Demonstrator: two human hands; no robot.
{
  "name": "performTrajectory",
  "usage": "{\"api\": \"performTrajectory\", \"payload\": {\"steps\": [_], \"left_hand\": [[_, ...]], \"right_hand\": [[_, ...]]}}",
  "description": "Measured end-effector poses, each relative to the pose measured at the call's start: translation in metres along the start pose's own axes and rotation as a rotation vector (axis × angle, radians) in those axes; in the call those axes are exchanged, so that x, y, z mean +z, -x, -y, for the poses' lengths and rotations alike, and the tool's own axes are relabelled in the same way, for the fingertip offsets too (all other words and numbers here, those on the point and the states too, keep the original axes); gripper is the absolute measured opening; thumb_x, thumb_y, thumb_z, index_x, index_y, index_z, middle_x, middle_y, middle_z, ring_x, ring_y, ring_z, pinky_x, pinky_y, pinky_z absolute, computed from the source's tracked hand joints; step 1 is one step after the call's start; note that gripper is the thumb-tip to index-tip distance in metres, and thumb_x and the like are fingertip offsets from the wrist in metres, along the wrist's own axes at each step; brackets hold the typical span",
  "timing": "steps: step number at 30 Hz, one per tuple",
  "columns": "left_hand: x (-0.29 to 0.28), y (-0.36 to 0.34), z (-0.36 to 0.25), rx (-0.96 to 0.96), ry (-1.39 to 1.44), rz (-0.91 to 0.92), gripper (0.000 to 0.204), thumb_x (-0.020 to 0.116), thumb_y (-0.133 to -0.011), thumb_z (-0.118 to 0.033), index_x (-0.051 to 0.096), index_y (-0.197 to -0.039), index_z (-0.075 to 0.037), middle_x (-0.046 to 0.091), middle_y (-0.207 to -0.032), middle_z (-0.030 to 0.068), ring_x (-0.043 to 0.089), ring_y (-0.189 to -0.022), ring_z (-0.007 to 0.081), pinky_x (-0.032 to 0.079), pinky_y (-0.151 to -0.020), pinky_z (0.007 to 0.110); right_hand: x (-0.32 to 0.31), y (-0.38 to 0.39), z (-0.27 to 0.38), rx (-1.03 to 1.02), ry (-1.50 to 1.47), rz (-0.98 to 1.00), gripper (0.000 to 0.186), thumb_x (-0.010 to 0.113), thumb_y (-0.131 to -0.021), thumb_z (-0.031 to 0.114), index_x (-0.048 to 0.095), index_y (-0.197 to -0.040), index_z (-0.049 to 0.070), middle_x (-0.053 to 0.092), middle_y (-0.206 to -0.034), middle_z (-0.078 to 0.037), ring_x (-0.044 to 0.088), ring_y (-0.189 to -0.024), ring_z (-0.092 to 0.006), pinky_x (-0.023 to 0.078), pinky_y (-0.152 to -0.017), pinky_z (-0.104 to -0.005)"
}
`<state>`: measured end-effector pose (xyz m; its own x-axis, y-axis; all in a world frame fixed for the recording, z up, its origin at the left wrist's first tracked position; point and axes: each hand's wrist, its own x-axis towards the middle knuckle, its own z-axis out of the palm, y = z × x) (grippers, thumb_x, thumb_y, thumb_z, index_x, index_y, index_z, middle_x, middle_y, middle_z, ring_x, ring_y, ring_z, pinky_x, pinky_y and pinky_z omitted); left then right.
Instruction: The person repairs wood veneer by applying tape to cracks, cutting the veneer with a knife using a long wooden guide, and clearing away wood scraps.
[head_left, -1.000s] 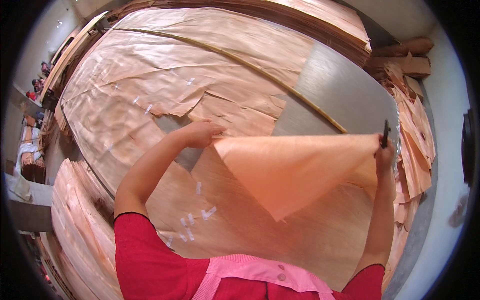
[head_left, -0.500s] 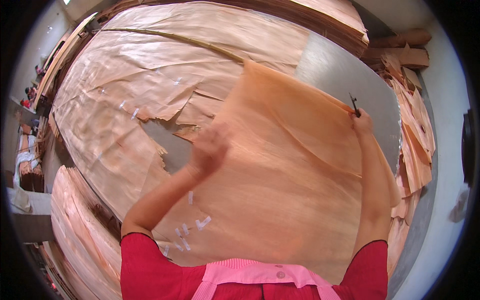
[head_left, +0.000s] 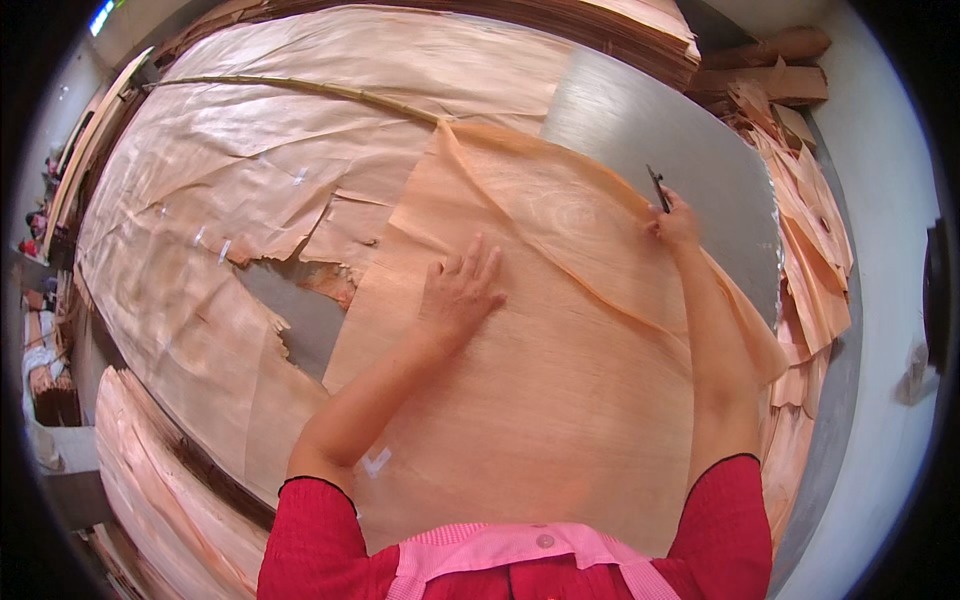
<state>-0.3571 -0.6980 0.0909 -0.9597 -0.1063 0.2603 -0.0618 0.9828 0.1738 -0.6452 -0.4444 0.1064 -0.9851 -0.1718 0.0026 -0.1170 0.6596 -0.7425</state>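
A broad orange wood veneer sheet (head_left: 540,410) lies over paler veneer in front of me, with a long raised fold across it. My left hand (head_left: 462,298) rests flat on this sheet, left of the fold, fingers stretched out. At the sheet's far right edge, my right hand (head_left: 676,220) is closed around a slim black tool (head_left: 657,185) whose exact kind is unclear. Its fingers also touch the sheet's edge. To the left, the pale veneer (head_left: 190,350) has a ragged hole showing the grey surface (head_left: 305,318) beneath, near torn veneer pieces (head_left: 345,230).
A long thin stick (head_left: 330,90) lies across the far veneer, ending at the orange sheet's corner. Bare grey metal tabletop (head_left: 660,120) shows at far right. Veneer stacks stand behind (head_left: 640,40) and at lower left (head_left: 160,480); loose strips (head_left: 805,270) hang at right.
My left hand has come down from a blurred motion onto the orange sheet, slightly right. The sheet's far part now lies flatter, with a fold running across. My right hand still grips the tool.
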Motion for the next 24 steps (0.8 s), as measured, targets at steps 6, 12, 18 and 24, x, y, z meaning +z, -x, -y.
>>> {"api": "performTrajectory", "payload": {"steps": [6,12,18,24], "left_hand": [[0.019,-0.043,0.008,0.114,-0.043,-0.217,0.047,0.064,-0.073,-0.033,0.053,-0.110,-0.005,0.050,-0.118,0.0151,0.048,-0.106,0.0271,0.038,-0.085,0.038],[0.029,-0.055,0.007,0.018,0.095,-0.215,0.047,0.060,-0.078,-0.029,0.048,-0.116,-0.005,0.047,-0.123,0.0136,0.041,-0.115,0.0281,0.032,-0.092,0.040],[0.027,-0.057,0.010,-0.034,0.126,-0.106,0.048,0.061,-0.077,-0.031,0.048,-0.117,-0.007,0.046,-0.126,0.0110,0.039,-0.117,0.0258,0.031,-0.093,0.039],[0.030,-0.055,0.014,-0.049,0.111,-0.097,0.048,0.055,-0.081,-0.035,0.048,-0.120,-0.008,0.044,-0.128,0.0096,0.038,-0.119,0.0245,0.030,-0.094,0.039]], "right_hand": [[-0.001,0.004,0.002,-0.288,0.131,-0.179,0.022,0.058,-0.081,0.018,0.059,-0.101,0.008,0.064,-0.086,-0.012,0.062,-0.072,-0.0274,0.048,-0.063,-0.0372],[0.026,-0.021,0.047,-0.452,0.575,-0.149,0.016,0.054,-0.081,0.018,0.060,-0.096,0.012,0.063,-0.086,-0.015,0.061,-0.079,-0.0316,0.048,-0.065,-0.0400],[0.048,-0.062,0.084,-0.090,0.410,0.326,0.014,0.061,-0.074,0.015,0.062,-0.085,0.007,0.062,-0.071,-0.005,0.057,-0.067,-0.0167,0.045,-0.059,-0.0318],[0.081,-0.057,0.092,-0.314,0.542,0.596,0.018,0.066,-0.069,0.019,0.065,-0.083,0.009,0.064,-0.073,-0.007,0.059,-0.067,-0.0191,0.046,-0.061,-0.0323]]}}
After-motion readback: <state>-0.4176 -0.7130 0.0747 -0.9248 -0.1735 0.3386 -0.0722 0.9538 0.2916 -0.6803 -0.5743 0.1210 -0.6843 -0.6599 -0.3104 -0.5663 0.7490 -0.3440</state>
